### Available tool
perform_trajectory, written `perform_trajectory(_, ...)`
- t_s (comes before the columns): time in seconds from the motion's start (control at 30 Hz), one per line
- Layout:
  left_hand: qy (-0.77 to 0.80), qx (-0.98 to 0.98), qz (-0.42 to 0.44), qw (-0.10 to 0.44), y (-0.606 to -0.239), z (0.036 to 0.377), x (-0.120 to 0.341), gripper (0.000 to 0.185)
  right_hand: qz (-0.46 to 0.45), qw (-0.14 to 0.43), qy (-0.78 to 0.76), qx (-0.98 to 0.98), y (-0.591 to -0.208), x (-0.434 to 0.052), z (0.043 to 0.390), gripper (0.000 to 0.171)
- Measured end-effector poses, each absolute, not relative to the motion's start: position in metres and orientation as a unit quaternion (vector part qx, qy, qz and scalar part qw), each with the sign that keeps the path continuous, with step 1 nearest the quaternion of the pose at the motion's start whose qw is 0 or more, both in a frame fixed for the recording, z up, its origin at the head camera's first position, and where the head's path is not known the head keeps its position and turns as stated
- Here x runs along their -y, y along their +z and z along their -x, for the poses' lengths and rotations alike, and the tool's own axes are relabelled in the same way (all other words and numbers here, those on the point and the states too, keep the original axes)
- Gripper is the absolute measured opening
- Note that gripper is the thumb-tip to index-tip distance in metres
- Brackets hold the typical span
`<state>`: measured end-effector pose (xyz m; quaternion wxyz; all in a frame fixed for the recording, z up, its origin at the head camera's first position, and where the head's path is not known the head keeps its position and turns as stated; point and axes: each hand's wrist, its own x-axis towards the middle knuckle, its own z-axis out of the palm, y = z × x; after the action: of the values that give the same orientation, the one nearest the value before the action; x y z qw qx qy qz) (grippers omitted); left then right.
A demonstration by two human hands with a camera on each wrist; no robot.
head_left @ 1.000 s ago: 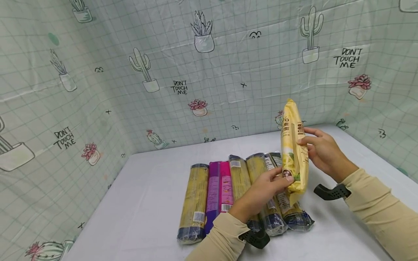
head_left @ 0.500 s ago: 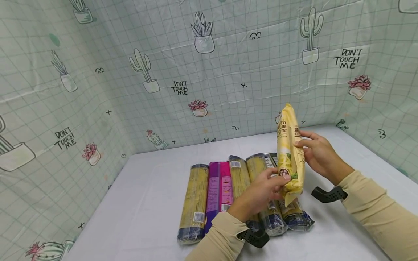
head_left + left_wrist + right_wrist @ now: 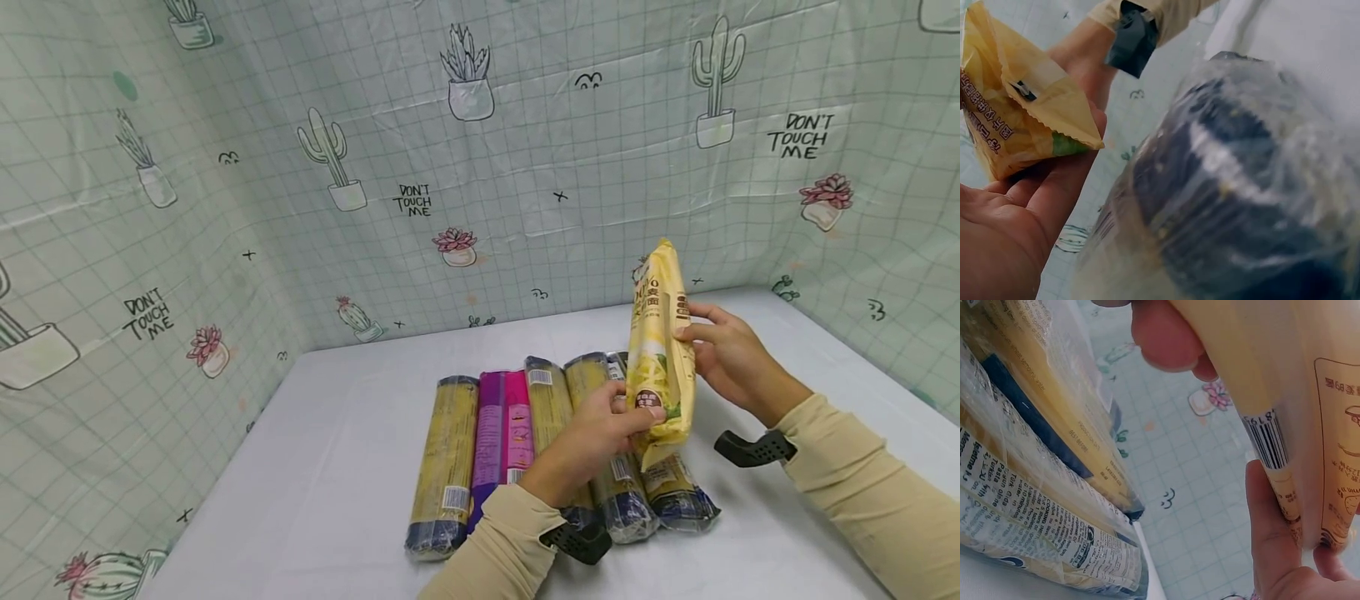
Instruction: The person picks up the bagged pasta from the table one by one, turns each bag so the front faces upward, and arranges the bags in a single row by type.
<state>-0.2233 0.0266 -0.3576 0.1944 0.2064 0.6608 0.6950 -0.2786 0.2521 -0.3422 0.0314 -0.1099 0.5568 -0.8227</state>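
I hold the yellow plastic noodle packet (image 3: 660, 350) upright above the row of clear-wrapped pasta packs (image 3: 555, 442) on the white worktop (image 3: 337, 450): my left hand (image 3: 592, 437) grips its near end, my right hand (image 3: 727, 358) its far side.

Head cam looks fwd/down over table (image 3: 322, 450) from mid range. Both wrist cams sit v. close, angled up; all three share yellow packet (image 3: 660, 350) (image 3: 1013, 119) (image 3: 1291, 394).
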Motion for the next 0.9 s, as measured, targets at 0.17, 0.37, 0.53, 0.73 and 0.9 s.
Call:
perform_trajectory(0.17,0.665,-0.690,-0.225,0.179,-0.356,0.227,-0.019,0.037,0.140,0.038,-0.806,-0.574,-0.342,-0.251,0.278,0.047)
perform_trajectory(0.37,0.664,-0.692,-0.236,0.157,-0.354,0.230,-0.017,0.033,0.179,0.050,-0.781,-0.596,-0.339,-0.251,0.278,0.042)
perform_trajectory(0.53,0.652,-0.706,-0.239,0.142,-0.355,0.228,-0.019,0.034,0.166,0.063,-0.755,-0.631,-0.336,-0.250,0.276,0.033)
perform_trajectory(0.73,0.623,-0.734,-0.247,0.111,-0.356,0.225,-0.024,0.039,0.148,0.074,-0.718,-0.676,-0.333,-0.248,0.276,0.039)
perform_trajectory(0.9,0.570,-0.779,-0.253,0.061,-0.357,0.222,-0.027,0.041,0.127,0.086,-0.687,-0.710,-0.332,-0.245,0.276,0.052)
